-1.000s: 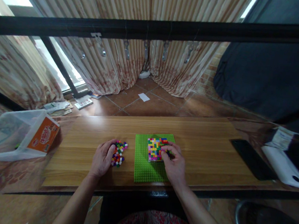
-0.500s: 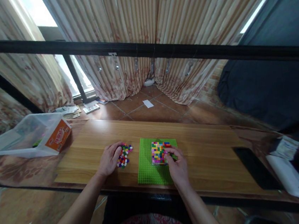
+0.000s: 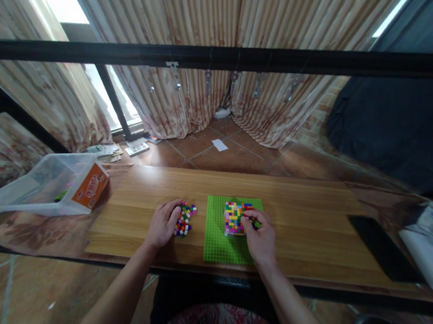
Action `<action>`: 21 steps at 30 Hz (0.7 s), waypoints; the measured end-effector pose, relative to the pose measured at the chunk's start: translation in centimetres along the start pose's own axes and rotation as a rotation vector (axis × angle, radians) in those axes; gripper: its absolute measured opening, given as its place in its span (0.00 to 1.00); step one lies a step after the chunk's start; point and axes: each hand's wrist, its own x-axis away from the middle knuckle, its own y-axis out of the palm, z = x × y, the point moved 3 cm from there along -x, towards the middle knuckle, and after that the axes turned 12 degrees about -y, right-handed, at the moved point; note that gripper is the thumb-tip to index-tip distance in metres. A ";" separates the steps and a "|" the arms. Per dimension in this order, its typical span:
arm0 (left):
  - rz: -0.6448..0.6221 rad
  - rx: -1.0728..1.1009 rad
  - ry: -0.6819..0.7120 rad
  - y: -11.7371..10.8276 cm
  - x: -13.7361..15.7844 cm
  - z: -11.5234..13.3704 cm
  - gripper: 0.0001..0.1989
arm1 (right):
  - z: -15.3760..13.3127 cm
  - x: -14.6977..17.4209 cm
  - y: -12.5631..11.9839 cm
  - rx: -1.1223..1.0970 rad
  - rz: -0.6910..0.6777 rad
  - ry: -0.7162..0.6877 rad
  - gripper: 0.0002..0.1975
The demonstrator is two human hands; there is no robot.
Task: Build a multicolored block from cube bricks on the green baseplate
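Observation:
A green studded baseplate (image 3: 213, 244) lies on the wooden board, and on it sits a block of small multicoloured toy bricks (image 3: 234, 216). My right hand (image 3: 262, 236) is over the block's right side, thumb and forefinger pinched together at its top. Whatever is between those fingertips is too small to make out, and the hand hides the block's right edge. To the left of the baseplate is a loose pile of small coloured bricks (image 3: 184, 220). My left hand (image 3: 163, 223) rests on the board against the pile's left side, thumb and fingers apart, gripping nothing visible.
A clear plastic bin (image 3: 48, 180) with an orange label lies on its side at the far left. On the right are a dark flat slab (image 3: 383, 248) and a white object (image 3: 425, 261). A black bar (image 3: 227, 59) crosses beyond the wooden board (image 3: 311, 213).
The whole view has shifted slightly as the head moved. The right fingers have moved a little over the block, and a pink brick seen by the fingertips no longer stands out. The left hand stays by the pile.

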 end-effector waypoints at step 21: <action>0.039 0.009 -0.019 -0.3 0.5 0.7 0.18 | -6.4 3.4 7.8 0.122 -0.519 -0.323 0.12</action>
